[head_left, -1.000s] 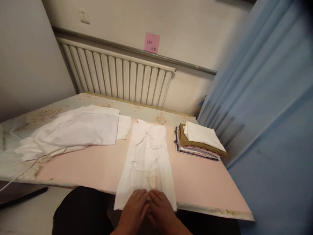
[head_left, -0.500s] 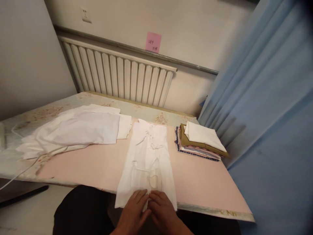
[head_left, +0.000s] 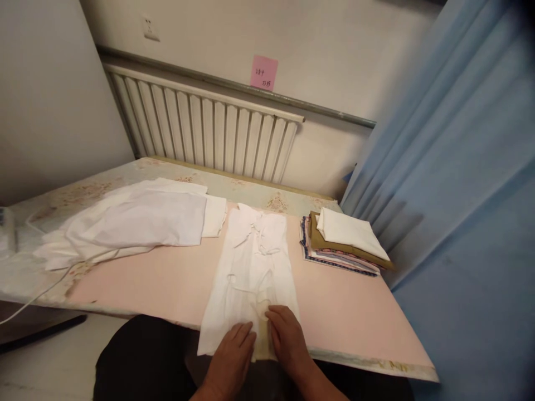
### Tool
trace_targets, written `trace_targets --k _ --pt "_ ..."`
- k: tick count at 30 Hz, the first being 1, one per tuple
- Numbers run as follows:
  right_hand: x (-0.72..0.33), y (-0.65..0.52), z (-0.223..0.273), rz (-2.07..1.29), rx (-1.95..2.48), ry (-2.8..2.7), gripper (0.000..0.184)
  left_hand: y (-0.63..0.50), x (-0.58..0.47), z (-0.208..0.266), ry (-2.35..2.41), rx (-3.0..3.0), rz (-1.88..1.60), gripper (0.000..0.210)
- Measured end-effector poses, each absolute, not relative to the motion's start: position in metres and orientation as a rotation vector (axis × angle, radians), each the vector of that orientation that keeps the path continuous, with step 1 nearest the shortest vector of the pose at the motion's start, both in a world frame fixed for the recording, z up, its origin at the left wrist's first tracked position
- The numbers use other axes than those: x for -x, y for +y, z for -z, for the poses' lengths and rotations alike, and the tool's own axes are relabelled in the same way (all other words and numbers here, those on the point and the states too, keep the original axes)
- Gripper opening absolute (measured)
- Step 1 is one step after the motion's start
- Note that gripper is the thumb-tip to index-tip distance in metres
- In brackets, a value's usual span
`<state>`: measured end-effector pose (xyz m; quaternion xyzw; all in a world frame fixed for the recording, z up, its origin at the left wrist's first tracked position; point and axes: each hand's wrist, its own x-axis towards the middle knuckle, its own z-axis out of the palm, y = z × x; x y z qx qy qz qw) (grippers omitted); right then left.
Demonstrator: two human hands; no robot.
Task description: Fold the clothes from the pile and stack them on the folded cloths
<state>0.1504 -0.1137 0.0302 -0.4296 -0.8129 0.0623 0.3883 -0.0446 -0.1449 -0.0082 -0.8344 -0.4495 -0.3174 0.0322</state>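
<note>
A white garment with thin ties and creases lies lengthwise in front of me, its near end at the table edge. My left hand rests on the near end of it, fingers stretched out over the cloth. To the right, my right hand has its fingers bent and pressed together at an edge of the same cloth; the fingertips' undersides are hidden. Between the hands a beige strip of fabric shows, with a pale rounded patch just above it.
Loose white cloth is heaped at the left, with a white cord by it. A stack of folded fabrics sits at the right, beside a blue curtain. A radiator lines the wall behind the table.
My right hand has moved up and to the right, apart from the left hand, and the beige strip now shows between them. The left hand has stayed nearly in place.
</note>
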Motion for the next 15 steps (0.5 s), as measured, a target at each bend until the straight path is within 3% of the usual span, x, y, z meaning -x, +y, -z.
trace_targets --k 15 --pt "-0.1468 -0.1053 -0.024 -0.146 1.297 -2.189 0.027 -0.138 0.0457 0.0098 -1.391 2.55 1.013 0.031"
